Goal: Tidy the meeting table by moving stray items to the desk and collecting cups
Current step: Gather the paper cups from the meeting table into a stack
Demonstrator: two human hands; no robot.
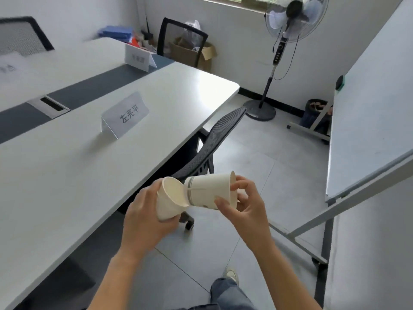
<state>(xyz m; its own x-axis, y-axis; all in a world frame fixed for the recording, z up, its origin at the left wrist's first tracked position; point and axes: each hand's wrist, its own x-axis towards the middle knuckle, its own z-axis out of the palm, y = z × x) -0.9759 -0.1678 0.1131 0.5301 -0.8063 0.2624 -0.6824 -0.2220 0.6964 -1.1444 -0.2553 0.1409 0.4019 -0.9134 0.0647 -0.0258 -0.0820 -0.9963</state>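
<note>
Two paper cups are hanging in the air just off the table's edge. The plain cup (167, 201) is sitting in the left hand (143, 222), whose fingers are curling round its wall. The printed cup (207, 191) is lying on its side, the right hand (248, 209) pinching it near the rim, its base meeting the plain cup's mouth. Both are looking light, thin-walled and easy to crush, so a gentle hold near the stiffer rim is probably serving best for nesting. Beside them the table (67, 175) is carrying a name card (125, 115), a mesh chair (223, 130) tucked under it
</note>
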